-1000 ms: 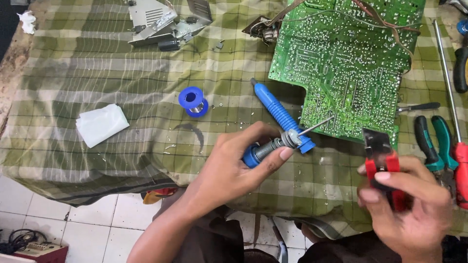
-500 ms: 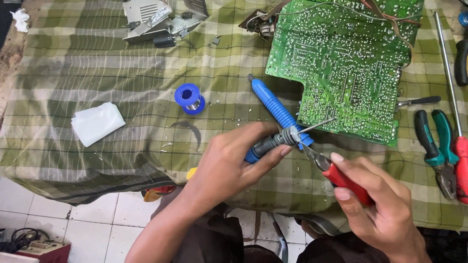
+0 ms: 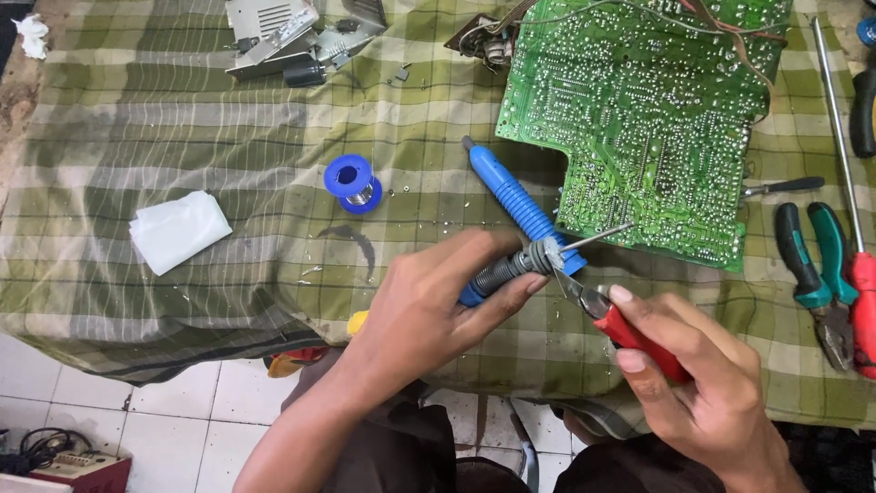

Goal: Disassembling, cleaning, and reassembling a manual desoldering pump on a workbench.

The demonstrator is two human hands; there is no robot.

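My left hand [image 3: 429, 310] grips a soldering iron [image 3: 520, 265] by its dark handle, with the metal tip pointing right toward the edge of a green circuit board [image 3: 657, 110]. In my right hand [image 3: 703, 383] is a red-handled cutter [image 3: 630, 333]. Its metal jaws touch the iron's pale collar just below the tip. A blue pen-shaped tool [image 3: 506, 187] lies on the checked cloth [image 3: 182, 119] right behind the iron.
A blue solder spool [image 3: 351, 183] and a folded white tissue [image 3: 178, 228] lie to the left. Green-handled pliers [image 3: 817, 265], a red-handled screwdriver [image 3: 862, 292] and a small black screwdriver [image 3: 785, 187] lie at the right. Grey metal parts [image 3: 283, 36] sit at the top.
My right hand has carried the red-handled cutter from the right in to the soldering iron, and its jaws now meet the collar. The left hand has kept the iron almost still.
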